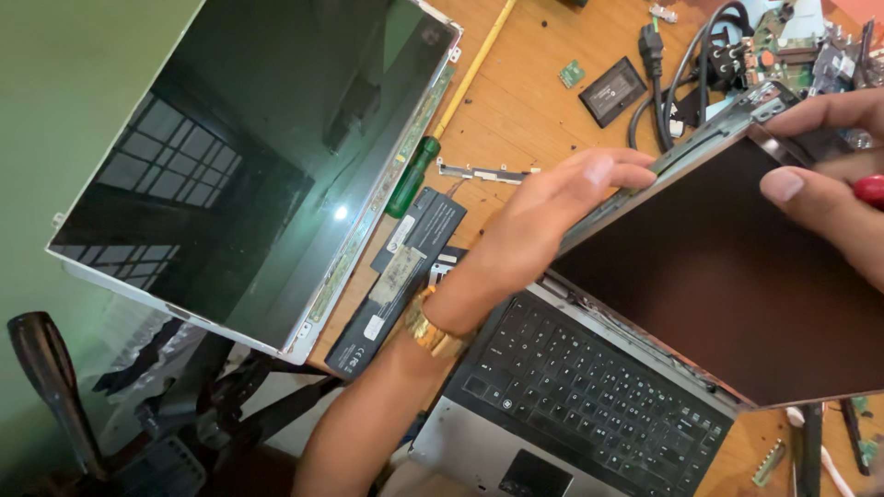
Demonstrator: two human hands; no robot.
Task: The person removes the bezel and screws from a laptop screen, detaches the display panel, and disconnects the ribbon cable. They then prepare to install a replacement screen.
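Gripping the upper edge of a dark laptop screen panel (727, 276) at right of centre, the left hand (543, 225) curls its fingers over the frame. At the right edge the right hand (829, 184) pinches the panel's top corner, a red tool handle (870, 190) beside it. Below lies the laptop keyboard (589, 387). A loose display panel (249, 156) fills the upper left of the cluttered wooden table (525, 110), with a battery (401, 276), green-handled screwdriver (414, 175) and black cables (677, 78). Green wall (55, 101) runs along the left.
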